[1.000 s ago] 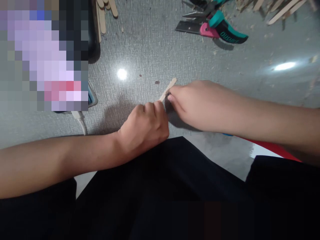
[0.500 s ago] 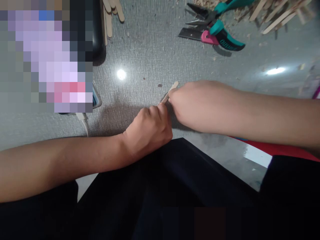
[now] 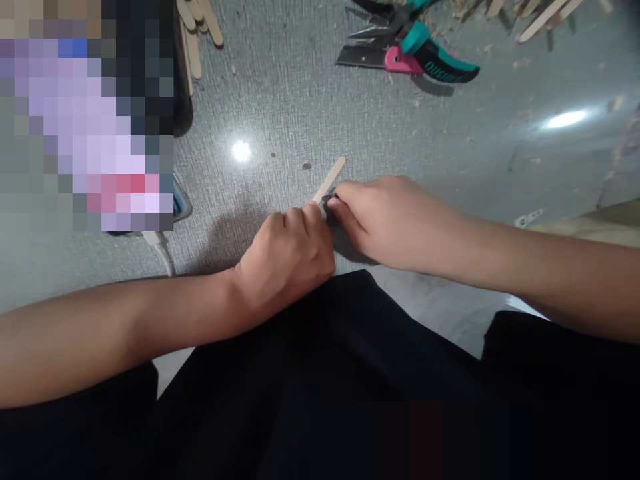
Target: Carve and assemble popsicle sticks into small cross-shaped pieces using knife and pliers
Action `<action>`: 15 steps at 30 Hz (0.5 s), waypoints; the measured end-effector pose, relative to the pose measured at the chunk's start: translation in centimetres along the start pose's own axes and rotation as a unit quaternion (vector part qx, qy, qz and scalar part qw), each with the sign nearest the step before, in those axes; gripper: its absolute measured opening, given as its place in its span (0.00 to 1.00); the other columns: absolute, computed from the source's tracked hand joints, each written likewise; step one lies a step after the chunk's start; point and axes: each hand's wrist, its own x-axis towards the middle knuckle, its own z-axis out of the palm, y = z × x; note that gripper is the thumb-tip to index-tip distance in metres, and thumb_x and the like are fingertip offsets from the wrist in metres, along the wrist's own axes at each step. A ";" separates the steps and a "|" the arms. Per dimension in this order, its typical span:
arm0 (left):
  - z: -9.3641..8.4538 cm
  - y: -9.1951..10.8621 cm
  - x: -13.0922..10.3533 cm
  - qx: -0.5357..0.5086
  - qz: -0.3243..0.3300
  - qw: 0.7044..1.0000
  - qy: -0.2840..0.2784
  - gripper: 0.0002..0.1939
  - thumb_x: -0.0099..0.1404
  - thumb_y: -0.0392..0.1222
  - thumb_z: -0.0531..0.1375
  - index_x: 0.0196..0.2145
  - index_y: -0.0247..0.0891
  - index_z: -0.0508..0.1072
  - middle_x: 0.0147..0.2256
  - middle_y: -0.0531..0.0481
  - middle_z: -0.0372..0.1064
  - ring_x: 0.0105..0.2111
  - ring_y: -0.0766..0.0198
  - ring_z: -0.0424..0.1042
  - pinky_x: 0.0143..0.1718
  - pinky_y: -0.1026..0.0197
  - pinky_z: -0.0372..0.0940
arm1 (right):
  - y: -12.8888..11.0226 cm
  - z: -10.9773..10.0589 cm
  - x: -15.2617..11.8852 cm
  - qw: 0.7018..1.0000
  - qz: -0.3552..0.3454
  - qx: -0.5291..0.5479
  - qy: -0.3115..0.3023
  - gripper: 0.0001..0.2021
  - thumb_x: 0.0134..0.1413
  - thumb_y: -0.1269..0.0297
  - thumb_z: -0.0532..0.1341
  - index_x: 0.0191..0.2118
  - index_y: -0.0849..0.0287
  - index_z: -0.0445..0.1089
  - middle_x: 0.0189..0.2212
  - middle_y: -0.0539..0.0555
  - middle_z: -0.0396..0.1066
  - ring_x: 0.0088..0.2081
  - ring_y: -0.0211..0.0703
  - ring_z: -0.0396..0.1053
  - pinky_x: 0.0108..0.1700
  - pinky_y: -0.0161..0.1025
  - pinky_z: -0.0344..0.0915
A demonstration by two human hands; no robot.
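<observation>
A pale wooden popsicle stick (image 3: 331, 179) points up and to the right out of my left hand (image 3: 293, 250). The fingers of that hand are closed around its lower end, which is hidden. My right hand (image 3: 385, 217) is pinched on a small dark blade (image 3: 329, 197), most of it covered by the thumb and finger. The blade's tip is at the stick's right side, just above my left knuckles; whether it touches the wood I cannot tell.
Teal-and-black pliers (image 3: 440, 63) lie beyond my hands, beside a wide dark blade with a pink holder (image 3: 370, 59). More wooden sticks (image 3: 193, 43) lie at the upper left, others (image 3: 545, 20) among shavings at the upper right. A white cable (image 3: 163, 253) runs near my left forearm.
My right hand has drawn back down and right along the stick, so more of the stick and the small blade show. My left hand keeps its grip. The view has shifted slightly.
</observation>
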 end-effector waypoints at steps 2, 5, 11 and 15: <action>0.1 0.1 0.0 0.005 -0.003 1.000 0.005 0.16 0.76 0.20 0.55 0.34 0.30 0.77 0.26 0.49 0.67 0.24 0.61 0.64 0.26 0.57 0.47 | -0.4 -0.3 0.1 1.000 0.001 -0.012 -0.013 0.23 0.83 0.59 0.46 0.50 0.60 0.79 0.33 0.61 0.78 0.31 0.53 0.70 0.35 0.47 0.52; 0.3 0.3 -0.1 0.006 -0.008 1.000 0.008 0.16 0.78 0.22 0.56 0.34 0.30 0.77 0.26 0.49 0.66 0.24 0.61 0.64 0.26 0.56 0.46 | -0.8 -0.8 0.3 0.999 0.009 -0.032 -0.030 0.23 0.83 0.61 0.46 0.52 0.62 0.79 0.34 0.62 0.79 0.31 0.54 0.71 0.34 0.47 0.52; 0.3 0.3 -0.1 -0.013 -0.011 1.000 -0.006 0.17 0.78 0.21 0.54 0.35 0.28 0.79 0.27 0.48 0.67 0.25 0.60 0.63 0.27 0.55 0.45 | -1.3 -1.2 0.2 0.998 0.024 -0.040 -0.046 0.22 0.83 0.62 0.46 0.52 0.62 0.78 0.32 0.60 0.76 0.28 0.50 0.64 0.32 0.46 0.50; 0.2 0.3 -0.1 -0.037 -0.012 0.999 -0.030 0.18 0.79 0.21 0.52 0.36 0.29 0.79 0.26 0.48 0.66 0.25 0.60 0.62 0.27 0.55 0.44 | -1.7 -1.3 0.1 0.997 0.035 -0.047 -0.055 0.23 0.84 0.59 0.46 0.54 0.62 0.78 0.33 0.61 0.77 0.30 0.52 0.69 0.33 0.46 0.52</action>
